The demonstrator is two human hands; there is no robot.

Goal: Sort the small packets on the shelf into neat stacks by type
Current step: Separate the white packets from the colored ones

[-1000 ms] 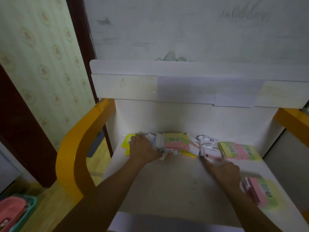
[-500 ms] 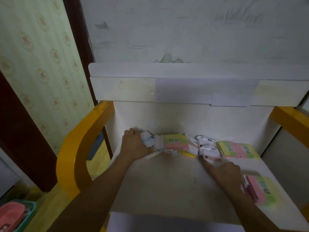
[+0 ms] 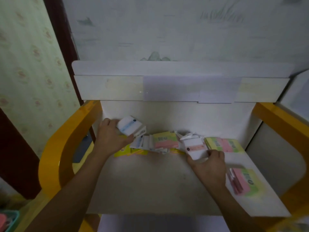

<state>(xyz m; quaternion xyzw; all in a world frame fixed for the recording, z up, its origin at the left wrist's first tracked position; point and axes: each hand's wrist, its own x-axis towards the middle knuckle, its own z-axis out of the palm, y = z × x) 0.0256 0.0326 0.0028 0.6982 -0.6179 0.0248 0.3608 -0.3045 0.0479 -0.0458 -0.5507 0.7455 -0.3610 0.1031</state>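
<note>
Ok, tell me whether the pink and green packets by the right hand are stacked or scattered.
Stacked. The pink and green packets lie squared on one another beside the right hand.

yellow side rails (image 3: 66, 148) | patterned wallpaper (image 3: 28, 72) left | dark door frame (image 3: 60, 30) | teal basket (image 3: 11, 220) lower left

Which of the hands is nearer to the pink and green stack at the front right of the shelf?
The right hand is nearer: it is just left of the pink and green stack, holding a white packet. The left hand is far across the shelf, at the back left.
</note>
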